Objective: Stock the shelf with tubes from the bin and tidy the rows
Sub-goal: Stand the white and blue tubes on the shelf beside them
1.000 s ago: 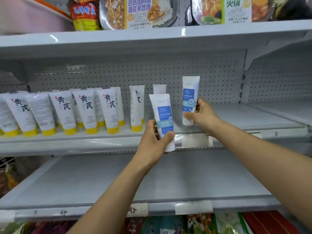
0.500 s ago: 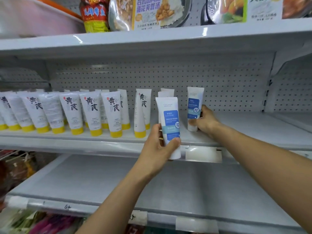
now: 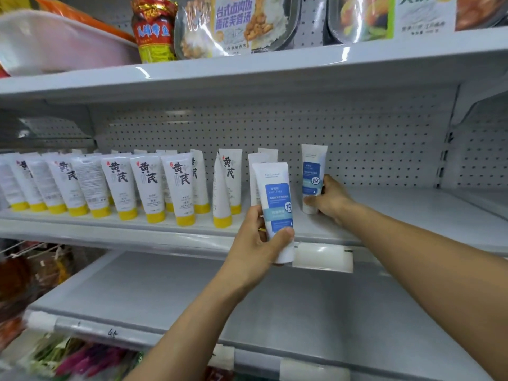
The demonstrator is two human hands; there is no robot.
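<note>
Left hand: the left hand (image 3: 257, 240) is wrapped round the near tube (image 3: 275, 199), blue label facing out, upright just in front of the shelf lip.
Right hand: the right hand (image 3: 328, 200) clasps the far tube (image 3: 312, 171), cap-down on the middle shelf (image 3: 398, 215).
Left of them: yellow-capped tubes (image 3: 148, 188) standing in rows.
Top shelf: meal packs (image 3: 236, 23) and a pale tray (image 3: 55, 45), its contents hidden.

White pegboard back panel (image 3: 357, 138), pale middle shelf (image 3: 412, 210), grey lower shelf (image 3: 275, 303), glare on top shelf (image 3: 275, 64)
</note>
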